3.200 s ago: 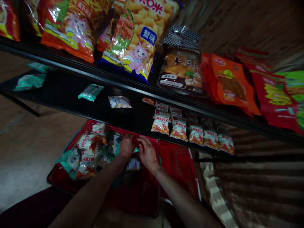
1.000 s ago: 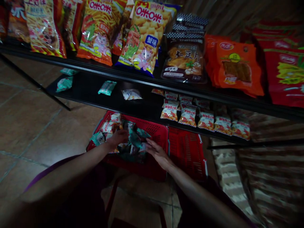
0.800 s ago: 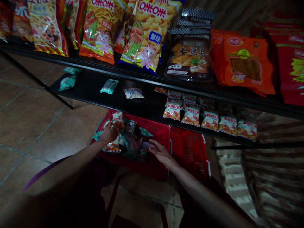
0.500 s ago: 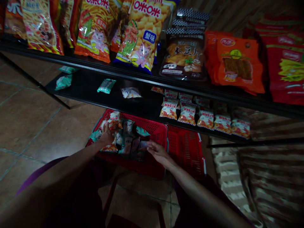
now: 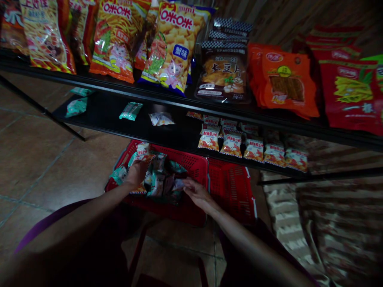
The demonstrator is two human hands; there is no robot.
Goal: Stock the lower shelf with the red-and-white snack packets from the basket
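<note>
A red basket (image 5: pixel 200 167) full of small snack packets stands below the low shelf. Over its left part, my left hand (image 5: pixel 137 173) is closed on a white-and-orange snack packet (image 5: pixel 143 150); its fingertips are partly hidden. At the basket's right side, my right hand (image 5: pixel 196 192) has its fingertips closed on a pale snack packet (image 5: pixel 178 184). Between the hands lie a green-and-pink packet (image 5: pixel 157 184) and several others, overlapping. A green packet (image 5: pixel 119 175) rests at the left rim.
A second red basket (image 5: pixel 230 187) adjoins on the right. The low black shelf (image 5: pixel 104 111) bears green packets (image 5: pixel 131 111), a white packet (image 5: pixel 161 118) and rows of white-and-orange packets (image 5: pixel 231 142). Larger snack bags (image 5: pixel 170 48) fill the upper shelf, whose edge overhangs. A striped cloth (image 5: pixel 284 215) hangs at right.
My left hand has lifted slightly and its fingers have drawn together round the white-and-orange packet. My right hand stays at the pale packet. The view has shifted a little to the right.
</note>
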